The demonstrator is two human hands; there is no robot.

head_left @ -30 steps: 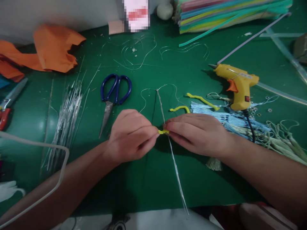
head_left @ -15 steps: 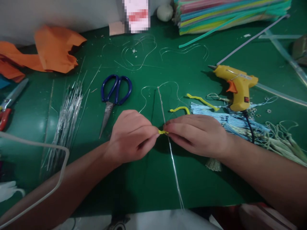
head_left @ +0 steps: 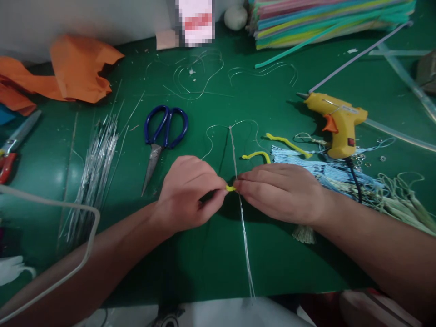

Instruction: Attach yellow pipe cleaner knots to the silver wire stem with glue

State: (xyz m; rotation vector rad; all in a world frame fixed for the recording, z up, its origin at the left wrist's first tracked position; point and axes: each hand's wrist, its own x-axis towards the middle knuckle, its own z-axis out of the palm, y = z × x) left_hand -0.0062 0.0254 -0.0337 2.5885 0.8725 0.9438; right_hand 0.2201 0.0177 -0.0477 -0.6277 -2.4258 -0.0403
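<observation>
1. Centrally, one short yellow piece, fuzzy, held above the counter between two bare hands.
2. One left hand: grip closed, thumb and forefinger pinching the yellow piece's left end.
3. One right hand: grip closed, fingertips pinching the right end against the wire.
4. One twisted wire bundle, silvery, running through the right fingertips; upper tip beyond the hands with fine curling strands, lower ends fanned slightly towards the near edge.
5. Two loose yellow strips, just beyond the right hand: one curved, one nearly straight.
6. Blue tassels, beside the right hand; pale tassels farther right.
7. One yellow glue gun, orange trigger, black cord across the tassels.
8. One pair of blue-handled scissors, beyond the left hand, blades towards the wearer.
9. Loose silvery wires, a sheaf, left of the scissors.
10. Orange material, crumpled, far left.
11. Multicoloured fuzzy stems, stacked, far right.
</observation>
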